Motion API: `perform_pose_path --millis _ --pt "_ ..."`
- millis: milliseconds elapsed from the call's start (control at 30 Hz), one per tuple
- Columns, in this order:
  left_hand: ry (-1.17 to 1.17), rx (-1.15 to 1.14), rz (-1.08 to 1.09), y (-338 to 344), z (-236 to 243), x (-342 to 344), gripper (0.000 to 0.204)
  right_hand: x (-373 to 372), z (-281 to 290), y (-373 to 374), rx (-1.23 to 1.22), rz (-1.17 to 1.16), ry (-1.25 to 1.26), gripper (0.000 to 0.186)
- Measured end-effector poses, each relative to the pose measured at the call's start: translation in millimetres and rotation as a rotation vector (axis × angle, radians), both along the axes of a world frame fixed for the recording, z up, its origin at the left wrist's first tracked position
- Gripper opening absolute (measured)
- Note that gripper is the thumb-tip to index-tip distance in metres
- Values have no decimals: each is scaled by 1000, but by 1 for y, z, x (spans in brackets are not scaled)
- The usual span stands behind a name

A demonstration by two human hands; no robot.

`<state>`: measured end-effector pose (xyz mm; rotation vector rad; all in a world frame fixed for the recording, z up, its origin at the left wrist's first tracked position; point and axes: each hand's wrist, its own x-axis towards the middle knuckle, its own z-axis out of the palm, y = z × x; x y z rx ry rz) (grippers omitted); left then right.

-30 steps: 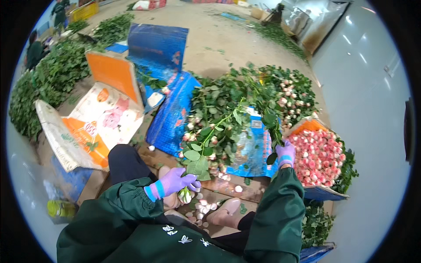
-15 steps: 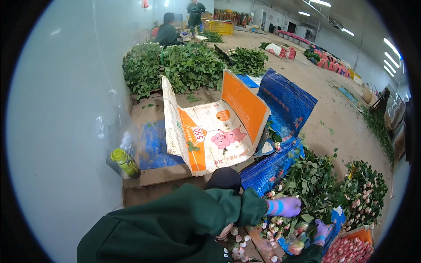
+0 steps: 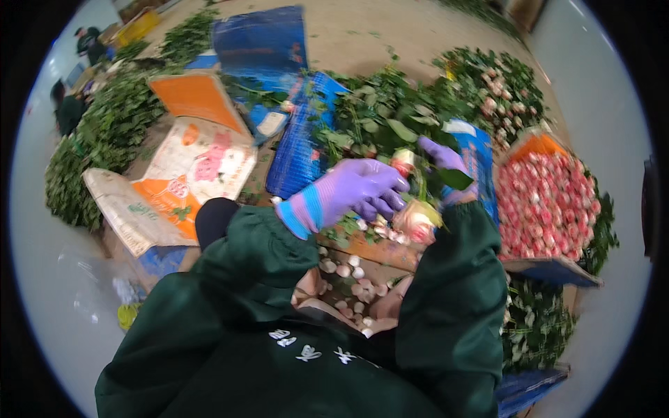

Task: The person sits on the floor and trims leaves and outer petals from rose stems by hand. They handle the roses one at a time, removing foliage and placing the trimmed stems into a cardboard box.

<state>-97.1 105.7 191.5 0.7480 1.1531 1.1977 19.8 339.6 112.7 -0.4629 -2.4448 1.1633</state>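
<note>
Both my hands wear purple gloves with blue-striped cuffs. My left hand [image 3: 354, 189] hangs palm down just left of two roses, its fingers loosely bent and a little apart, with nothing seen in them. My right hand [image 3: 447, 161] is closed around rose stems, partly hidden by a green leaf [image 3: 456, 179]. A large pale pink rose [image 3: 419, 223] hangs below that hand, and a smaller cream-and-pink rose [image 3: 403, 160] shows between the hands. Behind them lies a heap of leafy rose stems [image 3: 376, 104]. Loose petals [image 3: 355, 272] are scattered below my hands.
At right, a carton [image 3: 557, 268] holds many packed pink roses [image 3: 547, 205]. More cut roses [image 3: 498, 97] lie beyond. An open white-and-orange board [image 3: 153, 184] and blue sheeting [image 3: 261, 42] stand left. Green foliage [image 3: 104, 146] lines the left wall, near other people [image 3: 68, 111].
My view has swung right and down toward my hands. My left hand has come close to the roses. My right hand, with the roses, has come up from low at the right.
</note>
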Motion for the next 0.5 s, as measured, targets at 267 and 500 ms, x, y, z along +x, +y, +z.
perform_pose_path --millis 267,500 --pt "-170 -92 -31 25 -9 25 30 2 -2 -23 -1037 -245 -18 31" --pt "-340 -6 -176 27 -30 27 33 5 -14 -19 -874 -311 -100 36"
